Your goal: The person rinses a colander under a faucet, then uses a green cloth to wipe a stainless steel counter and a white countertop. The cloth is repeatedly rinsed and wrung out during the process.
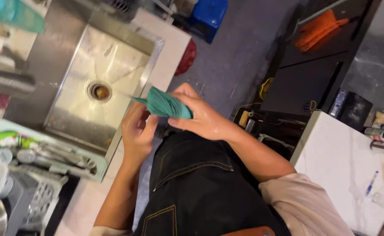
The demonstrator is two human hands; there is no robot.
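Head view: both hands clench the bunched green cloth (165,105) — right hand (203,117) wrapping, left hand (138,131) gripping below — beside the dry-looking sink (76,118), seemingly mid-wring.

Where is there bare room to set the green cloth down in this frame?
Free: the sink basin around the drain, and the white marble counter left of the blue pen. Crowded: the utensil tray beside the sink. Both hands hold the green cloth.

I held a bunched green cloth (165,105) in my right hand (205,116), my left hand (137,131) touching it, beside the steel sink's (76,120) near edge.
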